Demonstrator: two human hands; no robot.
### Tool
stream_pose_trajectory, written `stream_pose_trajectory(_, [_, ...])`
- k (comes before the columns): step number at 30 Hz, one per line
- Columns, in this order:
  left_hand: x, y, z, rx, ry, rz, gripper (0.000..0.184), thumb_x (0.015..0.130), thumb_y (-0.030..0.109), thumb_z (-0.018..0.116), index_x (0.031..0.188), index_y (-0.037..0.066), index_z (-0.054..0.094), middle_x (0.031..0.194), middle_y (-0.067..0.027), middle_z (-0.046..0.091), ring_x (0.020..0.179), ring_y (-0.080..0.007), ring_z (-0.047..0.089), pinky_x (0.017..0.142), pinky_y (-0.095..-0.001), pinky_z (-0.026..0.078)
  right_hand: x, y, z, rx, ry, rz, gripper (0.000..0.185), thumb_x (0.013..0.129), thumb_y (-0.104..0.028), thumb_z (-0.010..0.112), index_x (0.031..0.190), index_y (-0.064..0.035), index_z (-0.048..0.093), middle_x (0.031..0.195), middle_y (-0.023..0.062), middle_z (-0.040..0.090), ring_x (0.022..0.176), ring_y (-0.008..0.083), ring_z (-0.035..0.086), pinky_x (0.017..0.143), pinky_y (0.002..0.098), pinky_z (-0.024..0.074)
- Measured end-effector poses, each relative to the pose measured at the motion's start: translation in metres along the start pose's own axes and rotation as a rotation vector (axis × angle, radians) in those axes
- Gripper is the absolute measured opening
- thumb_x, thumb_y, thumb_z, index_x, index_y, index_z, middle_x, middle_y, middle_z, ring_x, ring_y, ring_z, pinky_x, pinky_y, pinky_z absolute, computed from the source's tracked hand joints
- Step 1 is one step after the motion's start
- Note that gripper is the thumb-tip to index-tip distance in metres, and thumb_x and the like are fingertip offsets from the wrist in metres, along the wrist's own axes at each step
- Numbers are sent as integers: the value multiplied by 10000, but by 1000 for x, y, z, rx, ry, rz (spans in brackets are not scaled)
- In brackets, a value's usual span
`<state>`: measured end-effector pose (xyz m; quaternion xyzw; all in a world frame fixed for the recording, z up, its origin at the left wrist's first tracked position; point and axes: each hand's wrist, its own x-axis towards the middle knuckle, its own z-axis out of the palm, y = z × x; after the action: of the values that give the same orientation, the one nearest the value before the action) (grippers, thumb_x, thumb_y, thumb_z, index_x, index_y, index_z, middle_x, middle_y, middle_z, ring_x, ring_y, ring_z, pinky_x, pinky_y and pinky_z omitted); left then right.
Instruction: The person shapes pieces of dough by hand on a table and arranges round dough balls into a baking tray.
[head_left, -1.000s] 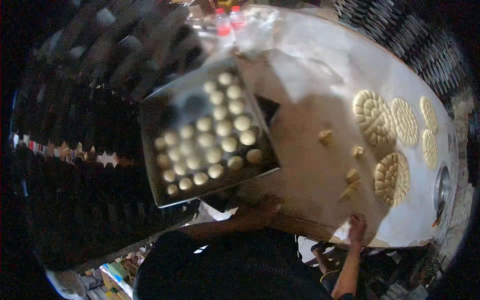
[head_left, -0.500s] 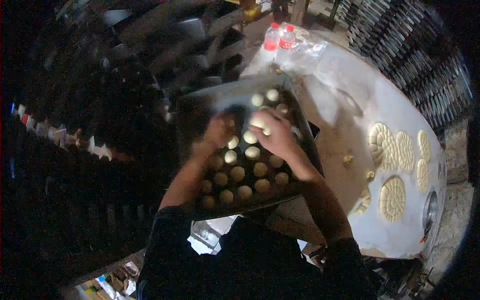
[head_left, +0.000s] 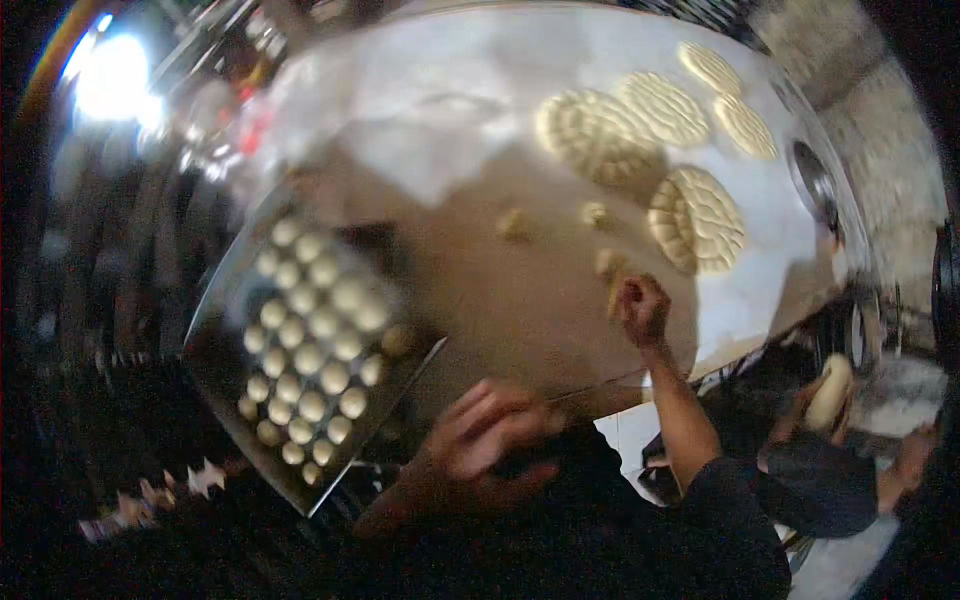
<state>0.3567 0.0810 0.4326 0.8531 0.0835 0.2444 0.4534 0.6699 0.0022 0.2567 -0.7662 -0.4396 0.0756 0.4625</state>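
Note:
My right hand (head_left: 646, 308) is over the table with its fingers curled closed on the end of a piece of dough (head_left: 610, 266). Part of that dough is hidden behind the fingers. Near the table's front edge, my left hand (head_left: 490, 440) is blurred, its fingers stretched apart and holding nothing I can see. To its left, a dark baking tray (head_left: 395, 395) carries rows of small round dough balls (head_left: 311, 405). Two small dough lumps, one of them a pale lump (head_left: 597, 215), lie beyond my right hand.
Several flat, scored dough rounds (head_left: 697, 220) lie toward the right of the table (head_left: 470, 75). A metal bowl (head_left: 812, 178) sits at its right edge. At lower right, another person's hand holds a long dough roll (head_left: 828, 396). A bright light (head_left: 112, 85) glares upper left.
My view has swung right. Both hands have left the tray; my right hand has moved to the dough on the table, my left to the table's front edge. More dough balls show pale now.

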Motion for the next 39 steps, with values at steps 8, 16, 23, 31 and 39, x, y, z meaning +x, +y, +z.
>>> stream_pose_trajectory(8, [159,-223,188,370,-101,-144,706,676,125,714,1311,100,408,1306,-202,420,1207,-392,416,1047,-465,313,-50,157,-76,-258,231,-24,376,896,-376,547,810,-13,593,717,139,563,645,270,577,604,381,467])
stream_pose_trajectory(16, [186,-237,190,353,-658,-370,582,658,266,723,1178,77,544,1101,-177,611,1067,-375,549,899,-464,448,-52,143,-80,-179,326,43,322,884,-346,564,841,-31,612,759,137,592,661,268,590,610,374,474])
stream_pose_trajectory(23, [98,-126,133,489,-442,-636,389,729,341,700,982,47,673,905,-192,670,846,-324,654,769,-414,509,-62,83,-65,433,-87,269,210,830,-188,644,958,-26,608,902,89,632,801,175,616,713,305,503])
stream_pose_trajectory(31, [-78,-51,56,325,-105,-546,436,772,209,636,1158,17,570,958,-214,640,887,-348,625,817,-421,490,-131,-98,46,1101,-807,344,531,805,-308,676,1214,-42,467,1072,120,573,1033,183,540,901,349,440])
stream_pose_trajectory(39, [-188,25,33,187,223,-855,366,835,252,582,1088,-12,608,955,-197,658,919,-336,627,791,-385,484,-104,-119,7,237,-826,66,348,831,-331,548,1020,-39,569,738,96,599,707,138,567,660,289,480])
